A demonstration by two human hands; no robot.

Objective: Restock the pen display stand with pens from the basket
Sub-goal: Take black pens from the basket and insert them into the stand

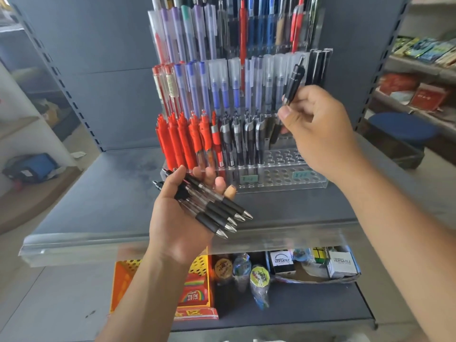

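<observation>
A clear acrylic tiered pen display stand [283, 180] stands on the grey shelf, filled with red, blue, frosted and black pens. Its bottom tier has empty holes on the right side. My left hand [177, 218] holds a bundle of several black retractable pens [214, 208] in the palm, tips pointing right. My right hand [318, 129] pinches a single black pen [293, 81] upright, in front of the stand's right side above the empty holes. The basket is not in view.
The grey shelf [98, 198] has a clear plastic front lip. Below it a lower shelf holds an orange perforated box [199, 287], small wrapped toys and white boxes. More goods sit on shelves at the far right.
</observation>
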